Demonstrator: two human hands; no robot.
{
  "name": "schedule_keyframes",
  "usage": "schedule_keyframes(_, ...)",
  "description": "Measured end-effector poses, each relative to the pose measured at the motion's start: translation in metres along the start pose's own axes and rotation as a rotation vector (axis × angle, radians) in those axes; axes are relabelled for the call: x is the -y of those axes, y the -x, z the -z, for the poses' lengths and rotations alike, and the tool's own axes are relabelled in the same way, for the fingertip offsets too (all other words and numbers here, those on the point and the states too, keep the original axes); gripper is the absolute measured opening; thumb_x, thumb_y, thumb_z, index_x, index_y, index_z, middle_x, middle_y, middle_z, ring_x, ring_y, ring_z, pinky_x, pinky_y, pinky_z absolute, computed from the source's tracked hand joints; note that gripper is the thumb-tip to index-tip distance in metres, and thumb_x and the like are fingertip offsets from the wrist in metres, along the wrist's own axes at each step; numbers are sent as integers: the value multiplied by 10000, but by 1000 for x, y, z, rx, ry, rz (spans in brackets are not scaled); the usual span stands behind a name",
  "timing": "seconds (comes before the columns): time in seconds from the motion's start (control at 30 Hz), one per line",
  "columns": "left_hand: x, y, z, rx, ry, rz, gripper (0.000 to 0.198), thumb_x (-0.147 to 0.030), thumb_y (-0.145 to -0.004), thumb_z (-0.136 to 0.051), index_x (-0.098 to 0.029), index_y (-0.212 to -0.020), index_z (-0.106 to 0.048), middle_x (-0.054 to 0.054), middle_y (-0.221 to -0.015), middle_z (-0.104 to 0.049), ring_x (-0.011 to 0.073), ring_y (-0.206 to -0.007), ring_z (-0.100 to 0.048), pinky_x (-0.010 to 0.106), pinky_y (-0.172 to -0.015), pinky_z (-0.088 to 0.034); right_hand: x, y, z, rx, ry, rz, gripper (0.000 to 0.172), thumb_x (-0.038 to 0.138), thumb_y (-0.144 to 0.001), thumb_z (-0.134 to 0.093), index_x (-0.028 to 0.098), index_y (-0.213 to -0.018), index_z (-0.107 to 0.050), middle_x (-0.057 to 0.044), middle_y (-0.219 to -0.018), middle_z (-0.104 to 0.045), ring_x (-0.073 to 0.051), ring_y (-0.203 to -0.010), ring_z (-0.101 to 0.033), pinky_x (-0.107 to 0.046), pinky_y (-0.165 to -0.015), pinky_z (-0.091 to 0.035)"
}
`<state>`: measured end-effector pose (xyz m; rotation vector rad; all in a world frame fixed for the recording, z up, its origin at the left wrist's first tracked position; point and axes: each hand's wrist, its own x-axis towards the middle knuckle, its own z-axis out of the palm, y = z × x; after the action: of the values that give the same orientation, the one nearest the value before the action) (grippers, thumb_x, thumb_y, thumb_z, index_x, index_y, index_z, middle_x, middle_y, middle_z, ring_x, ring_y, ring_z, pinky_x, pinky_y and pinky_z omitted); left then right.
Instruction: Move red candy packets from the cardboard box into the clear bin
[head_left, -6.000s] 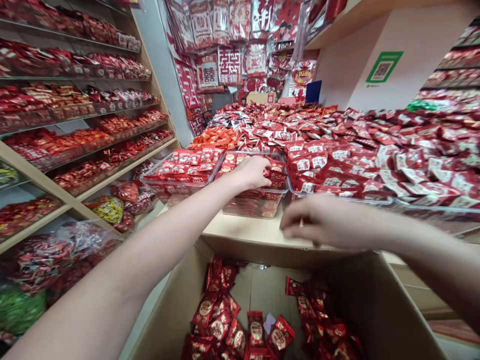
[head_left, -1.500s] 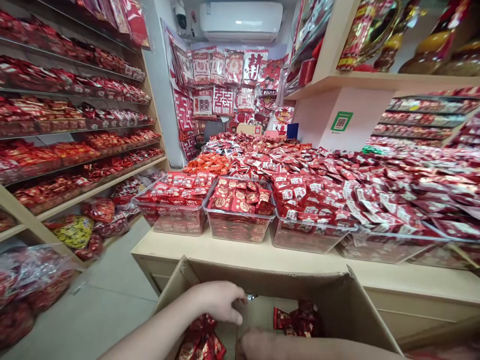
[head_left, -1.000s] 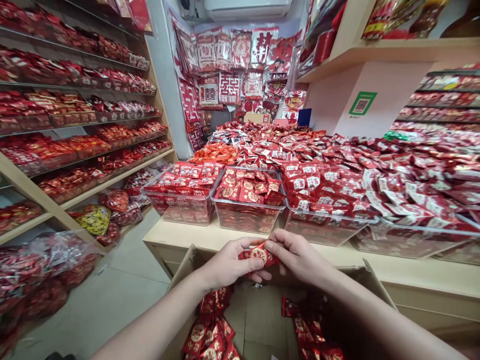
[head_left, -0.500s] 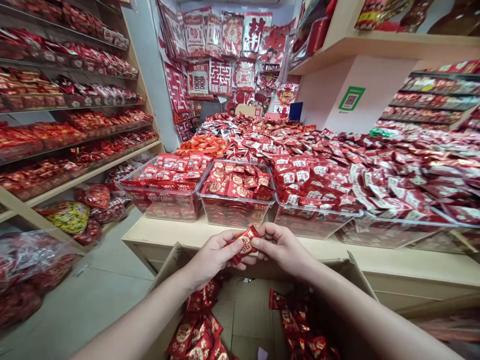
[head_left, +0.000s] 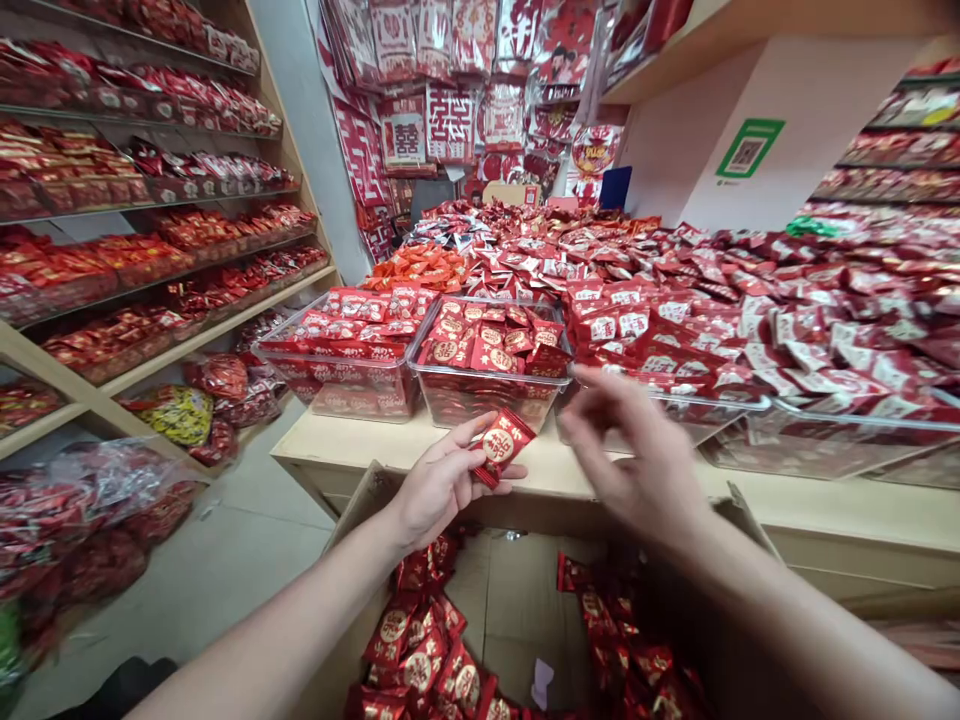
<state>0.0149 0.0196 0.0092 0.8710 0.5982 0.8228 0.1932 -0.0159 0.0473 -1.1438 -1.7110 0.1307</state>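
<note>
My left hand (head_left: pixel 442 487) pinches a small red candy packet (head_left: pixel 504 446) with a round gold print facing up. It is held above the near edge of the counter and the cardboard box. My right hand (head_left: pixel 637 450) is raised to the right, apart from the packet, its fingers curled and spread with nothing between them; it is slightly blurred. Just beyond my hands stands a clear plastic bin (head_left: pixel 491 385) filled with similar red packets. Below, the open cardboard box (head_left: pixel 517 590) holds loose red packets (head_left: pixel 420 640) on its left side and more on its right.
More filled bins line the wooden counter (head_left: pixel 330 440), including one on the left (head_left: pixel 345 365). Shelves of packets (head_left: pixel 180 200) rise at the left, with plastic bags (head_left: pixel 90 510) on the floor. A pillar with a green QR sign (head_left: pixel 750 148) stands right.
My right hand has let go of the packet and moved right and slightly up. My left hand keeps the packet, its printed face now more visible. The view has tilted down a little.
</note>
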Motion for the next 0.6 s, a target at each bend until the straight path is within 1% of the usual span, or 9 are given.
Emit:
schedule_keyframes(0.07,1,0,0,21,4,16,456,-153,-773,-459,-217,-1208,-336,101,-1063,-568,225,-877,-592,323,-728,-432,-8,4,-11,218,-21,-157,358,257,-775,-478,179,-1119,-422,-54,-866,-550,-127,-687,-511,-262,-588,-429)
schedule_keyframes(0.1,1,1,-1,31,-2,21,466,-161,-777,-464,-226,-1214,-318,100,-1063,-568,223,-870,-594,324,-725,-433,-12,6,-17,282,-56,-248,351,281,-779,-470,164,-1109,-431,-56,-860,-558,-129,-689,-516,-258,-582,-430)
schedule_keyframes(0.17,3,2,-2,55,-16,20,474,-180,-779,-484,-237,-1213,-302,99,-1058,-569,215,-851,-600,320,-717,-434,-18,8,-26,352,-148,-392,300,311,-781,-461,149,-1034,-477,-46,-807,-572,-130,-685,-521,-257,-596,-429)
schedule_keyframes(0.2,4,2,-2,71,-19,13,471,-189,-778,-495,-240,-1206,-305,98,-1054,-570,208,-843,-602,318,-716,-434,-20,9,-28,377,-194,-430,262,318,-778,-464,147,-973,-502,-39,-778,-576,-129,-680,-520,-260,-612,-428)
schedule_keyframes(0.27,7,2,-2,105,-15,-5,454,-202,-777,-510,-240,-1188,-321,95,-1039,-579,193,-830,-604,315,-719,-434,-23,9,-30,421,-285,-464,205,321,-763,-482,147,-863,-525,-31,-748,-575,-126,-671,-514,-261,-630,-422)
schedule_keyframes(0.33,9,2,-2,129,-8,-15,438,-206,-776,-517,-235,-1173,-336,91,-1010,-592,183,-820,-603,317,-722,-433,-25,8,-30,440,-354,-482,189,324,-753,-496,148,-817,-522,-24,-732,-566,-118,-653,-502,-253,-613,-414)
schedule_keyframes(0.43,9,2,-1,122,-17,-17,441,-211,-772,-525,-231,-1170,-337,82,-963,-607,179,-811,-603,320,-723,-435,-27,7,-28,438,-406,-494,183,327,-743,-513,154,-803,-517,-4,-696,-539,-99,-613,-477,-230,-569,-396)
schedule_keyframes(0.53,8,2,-1,93,-58,-11,447,-224,-771,-525,-223,-1174,-334,87,-972,-602,177,-797,-609,324,-726,-443,-28,6,-27,433,-409,-499,183,333,-747,-510,160,-804,-516,12,-667,-521,-83,-564,-452,-215,-522,-375)
schedule_keyframes(0.6,7,1,0,74,-117,1,429,-249,-774,-517,-208,-1168,-352,98,-990,-595,174,-768,-615,300,-685,-458,-28,6,-26,436,-410,-503,181,330,-749,-507,158,-806,-519,14,-661,-520,-79,-547,-445,-213,-507,-369)
